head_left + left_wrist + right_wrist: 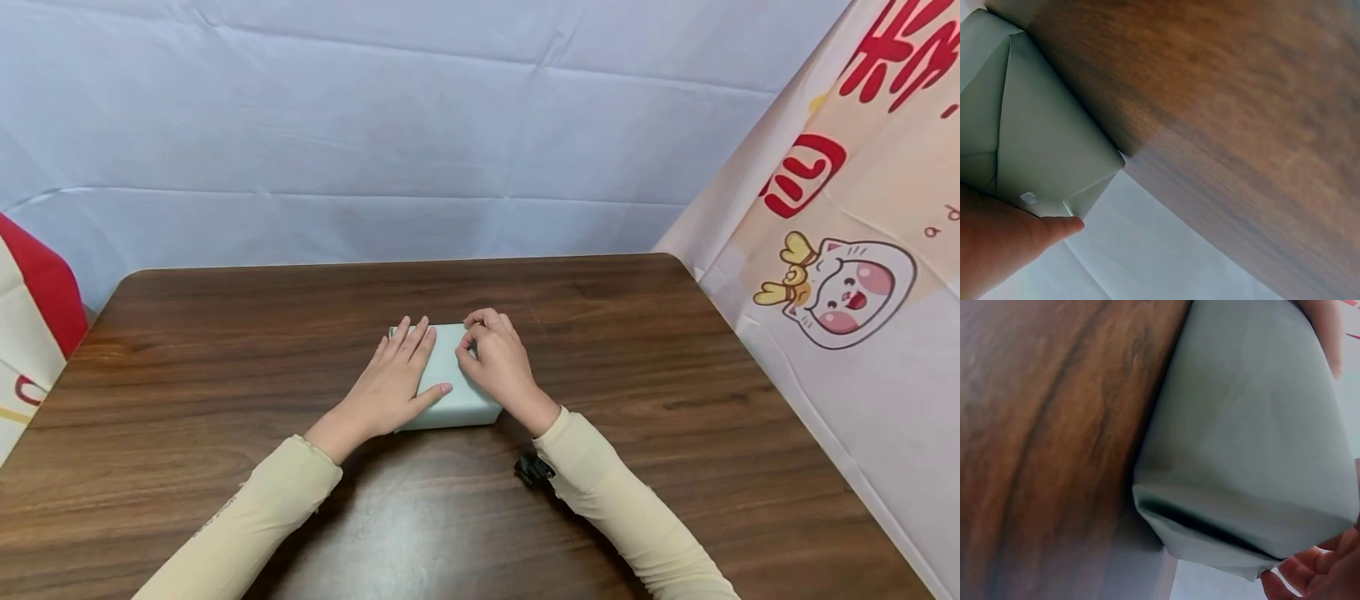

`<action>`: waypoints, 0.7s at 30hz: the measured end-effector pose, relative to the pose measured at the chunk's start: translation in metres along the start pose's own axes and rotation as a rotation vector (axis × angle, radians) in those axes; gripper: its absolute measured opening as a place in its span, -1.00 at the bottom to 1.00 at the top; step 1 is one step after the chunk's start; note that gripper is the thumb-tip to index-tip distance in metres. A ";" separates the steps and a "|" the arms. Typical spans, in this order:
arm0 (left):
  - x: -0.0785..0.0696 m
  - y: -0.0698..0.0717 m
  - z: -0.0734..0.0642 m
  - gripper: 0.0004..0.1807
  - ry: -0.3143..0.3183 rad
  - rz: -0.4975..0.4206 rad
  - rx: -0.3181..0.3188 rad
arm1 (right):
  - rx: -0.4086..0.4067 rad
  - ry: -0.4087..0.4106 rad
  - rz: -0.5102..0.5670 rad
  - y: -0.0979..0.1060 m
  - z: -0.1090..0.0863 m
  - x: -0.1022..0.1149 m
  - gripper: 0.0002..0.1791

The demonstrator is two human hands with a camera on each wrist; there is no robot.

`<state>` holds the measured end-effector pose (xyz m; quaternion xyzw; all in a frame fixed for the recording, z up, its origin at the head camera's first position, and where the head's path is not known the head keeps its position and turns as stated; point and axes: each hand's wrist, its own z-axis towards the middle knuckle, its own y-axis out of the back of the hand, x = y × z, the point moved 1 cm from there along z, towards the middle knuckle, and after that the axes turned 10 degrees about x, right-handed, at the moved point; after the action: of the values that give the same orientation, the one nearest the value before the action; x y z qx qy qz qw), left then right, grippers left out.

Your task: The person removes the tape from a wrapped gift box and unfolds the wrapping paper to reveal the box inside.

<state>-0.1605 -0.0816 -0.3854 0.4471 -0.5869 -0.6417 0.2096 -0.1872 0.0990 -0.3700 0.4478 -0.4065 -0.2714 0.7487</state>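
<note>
A box wrapped in pale green paper (pixel 452 408) lies on the brown wooden table between both hands. Flat across its left top rests the left hand (pixel 393 379), fingers spread and straight, thumb pointing right. Over the right edge is the right hand (pixel 498 358), with bent fingers. In the right wrist view, fingertips of the right hand (pixel 1319 572) pinch the corner of a loose paper flap (pixel 1210 544) that stands partly apart from the box end. The left wrist view shows a folded end (pixel 1054 119) with a small whitish patch (pixel 1028 197).
A black object (pixel 533 470) sits by the right sleeve cuff. The wooden table (pixel 225 333) reaches back to a pale cloth backdrop (pixel 375 125). At the right hangs a printed cloth (pixel 840 292) with red characters and a cartoon face; red and white cloth (pixel 41 283) is at the left.
</note>
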 end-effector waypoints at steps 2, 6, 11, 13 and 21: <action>0.000 0.001 0.000 -0.13 0.002 -0.002 0.001 | 0.019 0.006 -0.014 0.000 0.000 0.001 -0.85; 0.000 0.001 -0.001 -0.13 0.000 -0.003 0.006 | 0.055 0.009 0.032 0.000 -0.001 -0.001 -0.88; 0.000 0.000 0.000 -0.13 -0.004 -0.003 -0.004 | 0.075 -0.020 0.172 0.004 -0.001 -0.006 -0.90; 0.000 0.000 -0.001 -0.13 -0.006 -0.007 -0.009 | 0.066 -0.037 0.218 0.006 -0.001 -0.007 -0.90; 0.000 -0.001 -0.001 -0.13 0.005 -0.001 -0.012 | 0.075 -0.038 0.103 0.003 -0.002 -0.008 -0.83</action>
<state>-0.1594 -0.0820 -0.3857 0.4476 -0.5824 -0.6442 0.2133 -0.1897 0.1077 -0.3712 0.4487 -0.4530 -0.2256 0.7366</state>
